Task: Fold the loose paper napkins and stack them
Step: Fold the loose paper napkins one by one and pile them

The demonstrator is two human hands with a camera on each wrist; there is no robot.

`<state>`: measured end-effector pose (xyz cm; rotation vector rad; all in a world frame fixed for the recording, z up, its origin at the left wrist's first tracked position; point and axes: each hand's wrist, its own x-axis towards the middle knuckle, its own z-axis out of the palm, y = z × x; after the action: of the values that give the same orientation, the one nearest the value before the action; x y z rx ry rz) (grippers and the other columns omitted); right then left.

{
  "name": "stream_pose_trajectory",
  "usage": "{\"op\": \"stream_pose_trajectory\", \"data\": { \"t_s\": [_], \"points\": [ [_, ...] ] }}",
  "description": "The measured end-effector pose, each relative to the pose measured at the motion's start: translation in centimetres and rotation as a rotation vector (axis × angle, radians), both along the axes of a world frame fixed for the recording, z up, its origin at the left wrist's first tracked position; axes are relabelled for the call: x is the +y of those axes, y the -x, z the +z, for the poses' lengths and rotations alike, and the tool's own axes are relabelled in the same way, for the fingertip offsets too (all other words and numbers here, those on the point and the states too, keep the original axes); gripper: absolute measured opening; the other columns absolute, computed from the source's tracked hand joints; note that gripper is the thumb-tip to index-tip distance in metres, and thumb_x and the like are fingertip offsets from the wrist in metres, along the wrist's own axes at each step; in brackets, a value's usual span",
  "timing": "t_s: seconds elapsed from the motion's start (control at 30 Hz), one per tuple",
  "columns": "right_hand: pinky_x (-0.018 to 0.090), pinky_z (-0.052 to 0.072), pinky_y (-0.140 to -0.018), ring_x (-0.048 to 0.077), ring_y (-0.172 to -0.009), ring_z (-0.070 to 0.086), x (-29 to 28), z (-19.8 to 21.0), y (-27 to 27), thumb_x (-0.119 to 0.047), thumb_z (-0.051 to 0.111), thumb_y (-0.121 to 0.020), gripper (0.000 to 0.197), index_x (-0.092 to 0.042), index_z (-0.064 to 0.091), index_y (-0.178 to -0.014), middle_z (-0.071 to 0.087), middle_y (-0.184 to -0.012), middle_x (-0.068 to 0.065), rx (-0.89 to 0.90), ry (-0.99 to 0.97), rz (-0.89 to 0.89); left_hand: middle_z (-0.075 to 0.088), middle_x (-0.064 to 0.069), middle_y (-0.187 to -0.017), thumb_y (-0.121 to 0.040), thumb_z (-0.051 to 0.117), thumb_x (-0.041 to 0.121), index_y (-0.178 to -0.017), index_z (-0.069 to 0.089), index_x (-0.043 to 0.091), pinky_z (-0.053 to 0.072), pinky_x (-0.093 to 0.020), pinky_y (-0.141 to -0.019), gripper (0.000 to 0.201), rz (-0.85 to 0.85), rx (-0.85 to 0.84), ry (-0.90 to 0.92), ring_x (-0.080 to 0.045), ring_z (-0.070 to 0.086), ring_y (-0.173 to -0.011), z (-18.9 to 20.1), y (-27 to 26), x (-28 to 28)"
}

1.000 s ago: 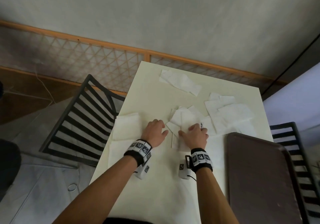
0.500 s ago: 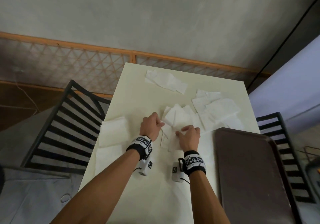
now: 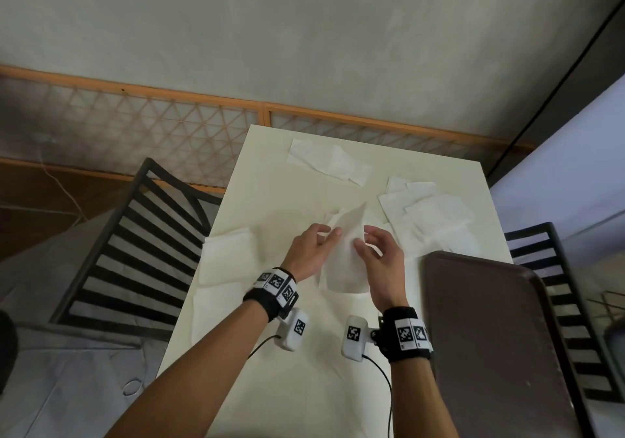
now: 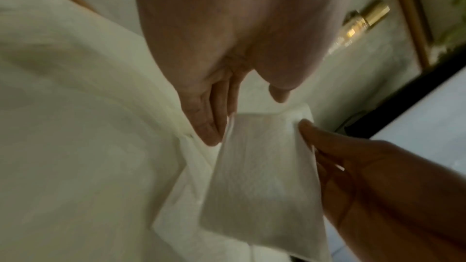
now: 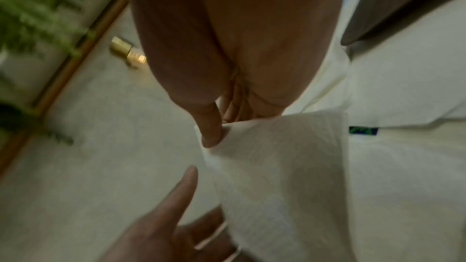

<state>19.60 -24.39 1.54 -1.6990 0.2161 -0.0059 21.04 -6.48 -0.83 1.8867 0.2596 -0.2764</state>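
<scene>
A white paper napkin (image 3: pixel 345 261) hangs off the table between my two hands. My right hand (image 3: pixel 363 239) pinches its top right corner; in the right wrist view the thumb and fingers (image 5: pixel 211 136) close on the napkin (image 5: pixel 277 166). My left hand (image 3: pixel 326 234) has straight fingers that touch the napkin's left edge (image 4: pixel 259 166), with the thumb apart. More loose napkins (image 3: pixel 433 221) lie in a heap to the right, and others (image 3: pixel 328 162) at the far end. A flat stack of napkins (image 3: pixel 226 258) lies at the table's left edge.
The cream table (image 3: pixel 304 387) carries a dark brown tray (image 3: pixel 490 336) at the near right. A black slatted chair (image 3: pixel 135 251) stands on the left and another (image 3: pixel 554 285) on the right. A wooden lattice rail runs behind the table.
Both hands were pressing on napkins flat on the table. They have risen, and one napkin now hangs lifted between them.
</scene>
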Motion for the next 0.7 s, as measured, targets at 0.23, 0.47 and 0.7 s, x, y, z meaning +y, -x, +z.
{"op": "stream_pose_trajectory", "data": {
  "t_s": [0.23,0.47,0.7],
  "points": [
    [0.047,0.058,-0.08,0.023,-0.094,0.073,-0.6,0.6,1.3,-0.026,0.08,-0.101,0.024,-0.004,0.071,-0.1,0.08,-0.107,0.016,0.058,-0.233,-0.057,0.082,-0.011,-0.097,-0.101,0.077,0.029,-0.112,0.069,0.011,0.063,-0.047,-0.09,0.022,0.212,-0.117,0.417,-0.026,0.078,-0.093,1.6,1.6,1.1],
    [0.042,0.066,-0.083,0.025,-0.092,0.074,0.6,1.3,2.5,-0.021,0.081,-0.1,0.037,0.009,0.059,-0.096,0.077,-0.103,0.027,0.084,-0.281,-0.025,0.081,-0.009,-0.086,-0.099,0.08,0.029,-0.09,0.062,0.014,0.064,-0.059,-0.089,0.025,0.282,-0.196,0.292,-0.037,0.077,-0.092,2.3,3.3,2.7],
    [0.046,0.061,-0.081,0.024,-0.084,0.071,2.1,2.1,3.1,-0.016,0.079,-0.1,0.03,-0.023,0.057,-0.119,0.077,-0.097,0.025,0.058,-0.164,0.068,0.075,-0.001,-0.08,-0.095,0.084,0.03,-0.12,0.061,0.036,0.058,-0.037,-0.076,0.034,0.162,-0.267,0.272,-0.018,0.067,-0.074,4.2,4.7,3.9]
  ]
}}
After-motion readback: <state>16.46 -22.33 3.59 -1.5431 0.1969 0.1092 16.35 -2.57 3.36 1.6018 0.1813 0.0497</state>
